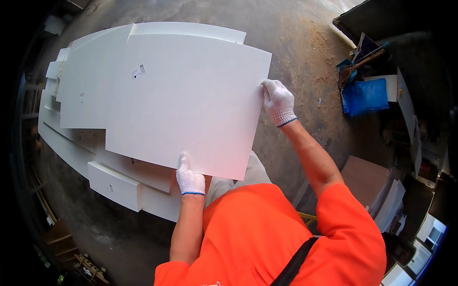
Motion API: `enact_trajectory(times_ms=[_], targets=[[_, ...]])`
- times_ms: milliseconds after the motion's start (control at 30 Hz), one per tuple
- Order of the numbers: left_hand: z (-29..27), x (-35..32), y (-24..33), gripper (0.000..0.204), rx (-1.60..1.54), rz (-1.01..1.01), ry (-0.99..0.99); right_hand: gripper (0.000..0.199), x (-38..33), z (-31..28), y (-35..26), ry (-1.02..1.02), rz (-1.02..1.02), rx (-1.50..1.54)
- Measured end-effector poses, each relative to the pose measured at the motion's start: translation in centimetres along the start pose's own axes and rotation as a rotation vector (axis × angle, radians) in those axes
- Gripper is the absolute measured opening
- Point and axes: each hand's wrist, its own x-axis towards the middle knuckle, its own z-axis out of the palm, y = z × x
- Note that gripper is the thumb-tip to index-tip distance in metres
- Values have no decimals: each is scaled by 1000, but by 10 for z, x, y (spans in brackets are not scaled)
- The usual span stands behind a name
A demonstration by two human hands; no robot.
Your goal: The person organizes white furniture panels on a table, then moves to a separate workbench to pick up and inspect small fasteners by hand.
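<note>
I see both gloved hands gripping a large flat white rectangular panel at mid-frame.

Low centre, my left hand pinches the panel's near edge, thumb on top; further up at right of centre, my right hand clasps its right edge. Beyond, at upper left, a stack of white boards lies on the grey concrete floor.

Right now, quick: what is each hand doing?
Left hand: closed on the near edge of the white panel.
Right hand: gripping the same panel's right edge.
</note>
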Motion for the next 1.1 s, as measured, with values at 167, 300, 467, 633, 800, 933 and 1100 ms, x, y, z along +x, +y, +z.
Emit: enact_trajectory(times_ms=[167, 300, 467, 633, 800, 933, 1100], targets=[[5, -1, -9, 45, -17, 1, -11, 26, -158, -56, -103, -256, -66, 178], [18, -8, -7, 45, 3, -45, -29, 18, -199, -80, -110, -405, -172, 228], [27, -9, -8, 44, -32, -46, 20, 19, -58, -43, -45, -9, -98, -44], [14, 3, -14, 44, -45, 1, 25, 18, -61, -31, -48, -140, -114, -158], [30, -14, -5, 46, -12, -65, 61, 20, -171, -75, -107, -455, -225, 97], [34, -15, -4, 46, -29, -88, 79, 19, -105, -66, -79, -215, -131, 28], [12, 9, -18, 46, -43, -13, -2, 19, -61, -37, -46, -111, -68, -82]])
